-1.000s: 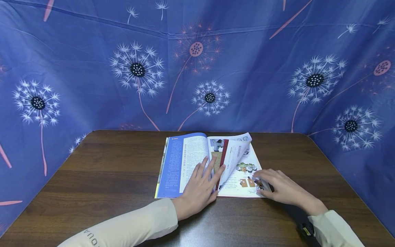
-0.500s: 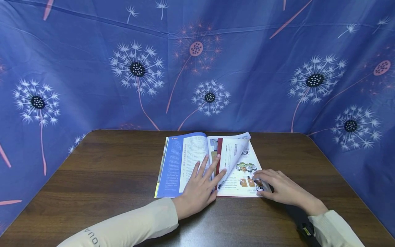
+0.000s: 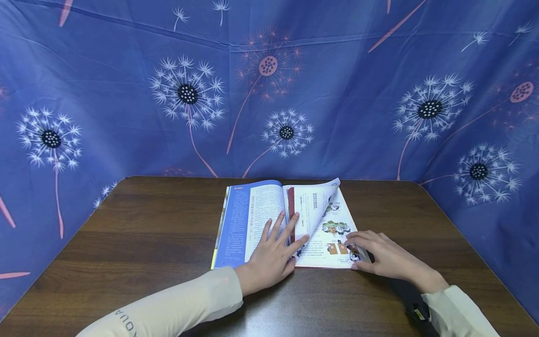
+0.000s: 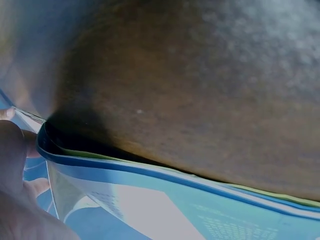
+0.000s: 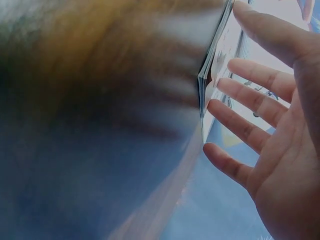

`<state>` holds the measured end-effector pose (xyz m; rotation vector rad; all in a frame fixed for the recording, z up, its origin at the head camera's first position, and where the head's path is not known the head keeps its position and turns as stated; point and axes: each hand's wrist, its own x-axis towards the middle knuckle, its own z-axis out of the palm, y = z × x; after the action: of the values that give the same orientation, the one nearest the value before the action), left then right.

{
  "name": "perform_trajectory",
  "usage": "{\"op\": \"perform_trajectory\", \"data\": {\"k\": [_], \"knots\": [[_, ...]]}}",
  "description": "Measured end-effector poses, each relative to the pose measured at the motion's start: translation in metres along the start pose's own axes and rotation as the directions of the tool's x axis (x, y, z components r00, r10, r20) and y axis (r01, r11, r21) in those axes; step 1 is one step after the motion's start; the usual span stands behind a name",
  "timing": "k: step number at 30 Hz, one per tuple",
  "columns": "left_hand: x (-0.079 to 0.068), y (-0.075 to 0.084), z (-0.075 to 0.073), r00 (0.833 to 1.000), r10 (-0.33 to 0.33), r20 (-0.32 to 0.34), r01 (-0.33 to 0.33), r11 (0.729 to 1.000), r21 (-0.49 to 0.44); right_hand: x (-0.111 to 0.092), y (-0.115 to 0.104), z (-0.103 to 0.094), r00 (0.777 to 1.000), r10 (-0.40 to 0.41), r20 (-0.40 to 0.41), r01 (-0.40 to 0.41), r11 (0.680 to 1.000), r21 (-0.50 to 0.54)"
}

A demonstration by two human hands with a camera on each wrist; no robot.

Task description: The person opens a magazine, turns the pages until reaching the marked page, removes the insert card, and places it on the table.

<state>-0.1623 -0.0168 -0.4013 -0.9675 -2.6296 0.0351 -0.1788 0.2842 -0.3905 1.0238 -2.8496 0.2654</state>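
Note:
An open magazine [image 3: 265, 199] lies on the table with a blue-bordered page on its left side. On its right side one page [image 3: 311, 199] is curled over leftward, its top corner raised, above an illustrated page [image 3: 336, 228]. My left hand [image 3: 271, 257] rests with spread fingers across the magazine near the spine, its fingertips at the red strip of the curled page. At the lower right corner, my right hand [image 3: 376, 252] touches the magazine's edge. The right wrist view shows this hand's fingers [image 5: 240, 122] fairly straight along the page edges, with the thumb near the edge too.
The brown wooden table [image 3: 147, 234] extends on both sides of the magazine. Behind it hangs a blue cloth [image 3: 345, 93] printed with dandelions. A black strap [image 3: 414, 306] with a device is at the right wrist.
The curled page has shifted leftward, its red strip moving closer to the spine and covering more of the picture beneath. Both hands stay nearly in place.

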Motion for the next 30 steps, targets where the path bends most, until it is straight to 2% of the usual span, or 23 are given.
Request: {"op": "perform_trajectory", "data": {"k": [9, 15, 24, 30], "knots": [[-0.0023, -0.0031, 0.0003, 1.0, 0.004, 0.004, -0.003, 1.0, -0.013, 0.0, -0.0007, -0.0011, 0.999, 0.018, 0.042, -0.019, 1.0, 0.016], [-0.0021, -0.0046, -0.0007, 0.999, -0.021, 0.032, 0.021, 1.0, -0.002, -0.0004, -0.0009, -0.0011, 0.997, 0.037, 0.071, -0.039, 0.999, 0.027], [-0.0028, -0.0048, 0.0014, 0.998, -0.046, 0.044, 0.046, 0.999, -0.005, -0.0007, 0.0, -0.0003, 0.997, 0.034, 0.069, -0.037, 0.999, 0.033], [-0.0039, -0.0055, 0.0029, 0.998, -0.043, 0.055, 0.046, 0.998, -0.049, -0.0014, -0.0001, -0.0005, 0.998, 0.022, 0.06, -0.023, 1.0, 0.018]]}}
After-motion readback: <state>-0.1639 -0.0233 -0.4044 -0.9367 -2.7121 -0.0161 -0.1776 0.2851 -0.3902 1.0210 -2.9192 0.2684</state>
